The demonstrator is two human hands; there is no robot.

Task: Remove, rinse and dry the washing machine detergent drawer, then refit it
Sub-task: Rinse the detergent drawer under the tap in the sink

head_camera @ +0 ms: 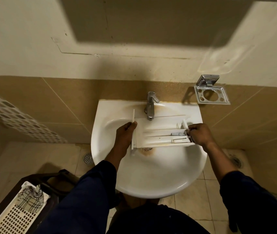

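While you stand at the white ceramic wash basin (151, 176), the head view shows the white plastic detergent drawer (161, 138) held level across the bowl, open side up, just below the chrome mixer tap (150, 105) and over the rust-stained drain (147, 149). Your left hand (125, 135) grips the flat front panel at the drawer's left end, thumb curled over its edge. Your right hand (201, 135) holds the rear end, fingers (190, 128) curled and pinching the back wall. Water flow: cannot tell. A chrome wall holder (212, 96) sits right of the tap. At lower left, a white perforated plastic basket (16, 217) holds a checked cloth (31, 195).
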